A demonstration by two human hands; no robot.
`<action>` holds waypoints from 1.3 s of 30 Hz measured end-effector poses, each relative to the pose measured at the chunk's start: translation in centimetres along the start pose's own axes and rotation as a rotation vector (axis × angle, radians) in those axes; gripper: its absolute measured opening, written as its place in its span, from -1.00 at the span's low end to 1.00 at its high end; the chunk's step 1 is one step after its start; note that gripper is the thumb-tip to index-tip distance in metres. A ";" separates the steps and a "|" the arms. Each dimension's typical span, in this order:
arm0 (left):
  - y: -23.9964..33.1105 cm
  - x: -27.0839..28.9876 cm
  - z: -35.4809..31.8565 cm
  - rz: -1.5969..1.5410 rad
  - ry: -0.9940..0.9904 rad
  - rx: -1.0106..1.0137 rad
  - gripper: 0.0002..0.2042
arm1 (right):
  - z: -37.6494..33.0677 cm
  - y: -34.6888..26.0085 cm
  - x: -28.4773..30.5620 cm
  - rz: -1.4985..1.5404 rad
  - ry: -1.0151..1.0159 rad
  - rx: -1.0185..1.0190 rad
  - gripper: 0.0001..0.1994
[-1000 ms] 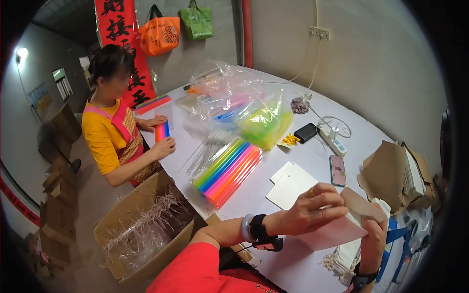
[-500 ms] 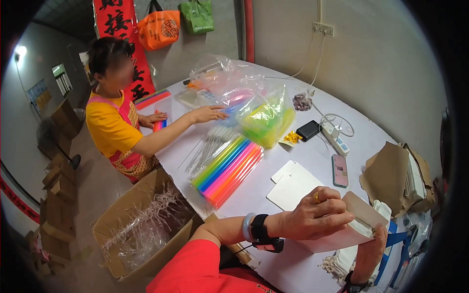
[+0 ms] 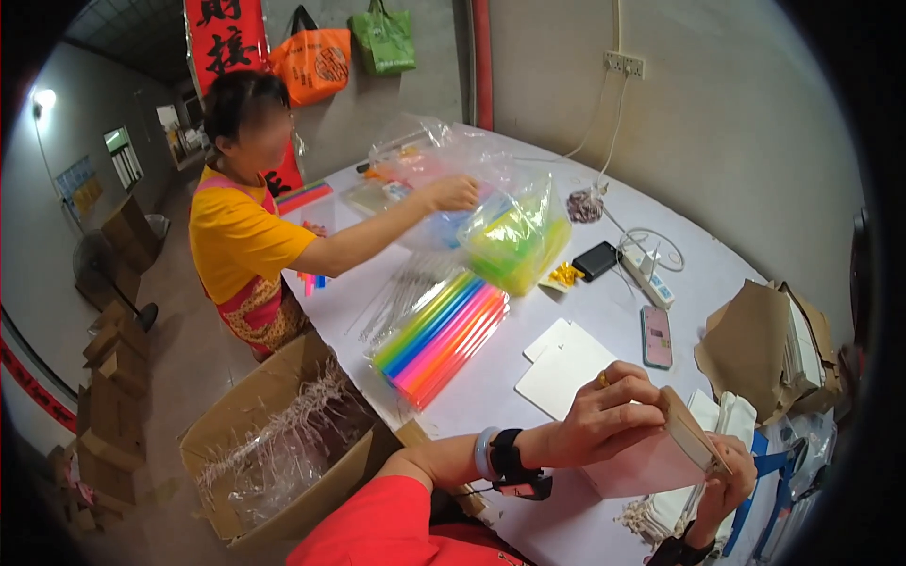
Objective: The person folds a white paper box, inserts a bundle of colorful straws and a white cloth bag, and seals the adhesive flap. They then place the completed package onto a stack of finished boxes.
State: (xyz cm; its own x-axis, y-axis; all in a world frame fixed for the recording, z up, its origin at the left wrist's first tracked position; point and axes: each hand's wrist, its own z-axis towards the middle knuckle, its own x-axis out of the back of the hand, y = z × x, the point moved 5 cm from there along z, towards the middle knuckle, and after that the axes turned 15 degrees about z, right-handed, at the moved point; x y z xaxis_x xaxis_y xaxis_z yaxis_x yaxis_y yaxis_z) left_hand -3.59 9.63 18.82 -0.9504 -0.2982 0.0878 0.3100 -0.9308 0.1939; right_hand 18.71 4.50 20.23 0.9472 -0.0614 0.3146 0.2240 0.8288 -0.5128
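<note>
"Gripping what?"

"Left hand (image 3: 612,415) and right hand (image 3: 731,474) both hold a pale pink carton (image 3: 639,465), beside white cloth pouches (image 3: 672,507)."

"How far along?"

"Carton formed, seemingly; whether its top is closed, I can't tell. The pouches lie outside."

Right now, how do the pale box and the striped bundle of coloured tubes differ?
The pale box is plain; the coloured bundle has bright stripes. The box is tilted, held by the left hand and right hand; the bundle lies flat on the table, untouched.
</note>
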 end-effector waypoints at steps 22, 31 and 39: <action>-1.6 -2.1 2.7 -0.410 -0.606 -0.005 -0.84 | 0.9 1.1 -1.3 -0.053 -0.072 0.038 -0.83; 0.0 -1.5 1.7 -0.308 -0.388 -0.179 -0.70 | 0.0 1.8 -0.6 0.057 0.003 -0.020 -0.86; 0.3 -1.0 1.8 -0.289 -0.392 -0.197 -0.68 | 1.3 0.7 -1.7 0.459 0.094 -0.388 -0.61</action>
State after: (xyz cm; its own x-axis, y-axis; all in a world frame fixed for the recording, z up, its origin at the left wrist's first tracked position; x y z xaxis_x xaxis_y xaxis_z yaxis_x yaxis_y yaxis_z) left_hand -2.54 10.03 20.51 -0.9047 0.0427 0.4239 -0.0094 -0.9967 0.0805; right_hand 16.99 5.97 20.40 0.9792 0.1902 -0.0705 -0.1614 0.5202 -0.8386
